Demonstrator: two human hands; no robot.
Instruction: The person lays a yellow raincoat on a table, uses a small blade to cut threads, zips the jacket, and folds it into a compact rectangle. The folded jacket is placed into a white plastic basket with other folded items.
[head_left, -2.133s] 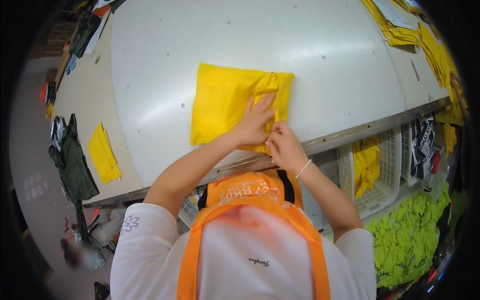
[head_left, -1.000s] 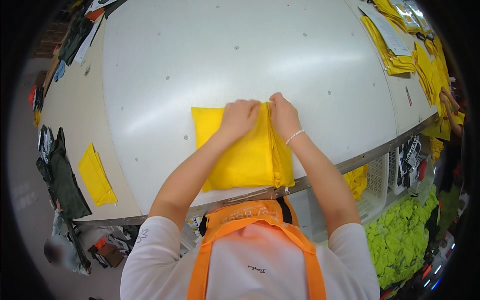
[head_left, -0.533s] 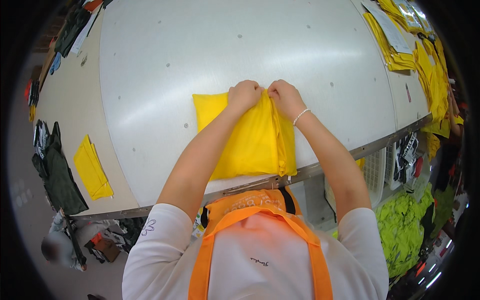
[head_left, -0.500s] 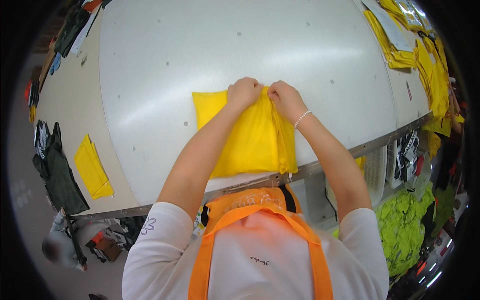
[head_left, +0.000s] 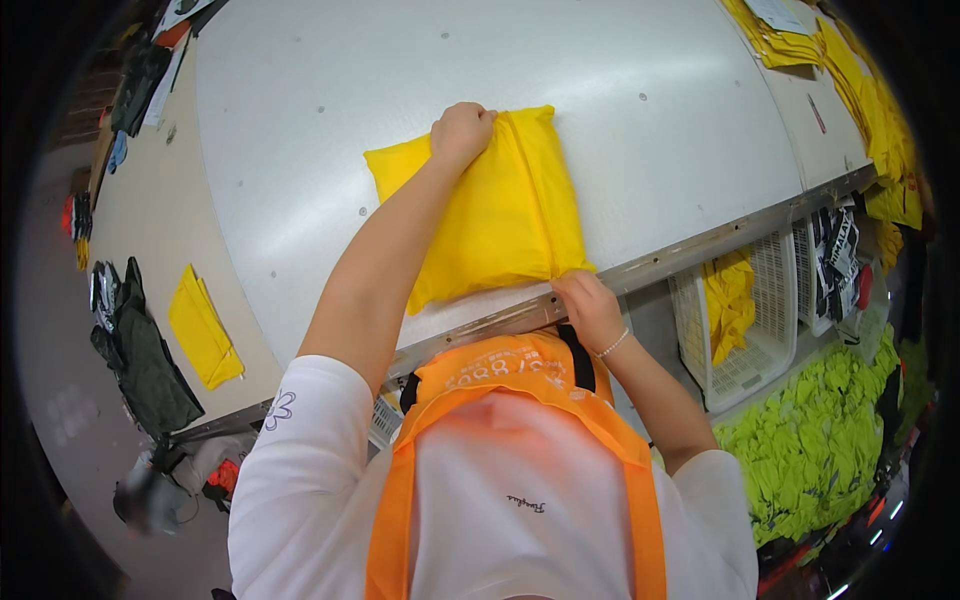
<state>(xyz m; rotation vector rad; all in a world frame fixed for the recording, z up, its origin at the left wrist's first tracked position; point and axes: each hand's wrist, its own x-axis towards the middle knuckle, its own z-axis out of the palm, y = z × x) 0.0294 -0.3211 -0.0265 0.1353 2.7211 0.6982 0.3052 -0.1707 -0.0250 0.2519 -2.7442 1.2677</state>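
A plump yellow cloth piece (head_left: 480, 215), shaped like a cushion, lies on the metal-topped table in front of me. A straight seam or strip runs along its right part from far edge to near edge. At the far edge, my left hand (head_left: 463, 133) is closed on the cloth by the far end of that strip. My right hand (head_left: 590, 308), with a beaded bracelet at the wrist, pinches the near right corner of the cloth beside the table's edge.
A folded yellow cloth (head_left: 205, 327) and dark green garments (head_left: 150, 365) lie on the left. Yellow folded pieces (head_left: 775, 35) are stacked at the far right. Below the table's metal edge (head_left: 690, 260) stand a white basket (head_left: 755, 365) with yellow cloth and a lime-green garment heap (head_left: 815, 450).
My right hand has come from the far edge to the near right corner. The cloth's bunched right part now lies spread to the right. My left hand still grips the far edge.
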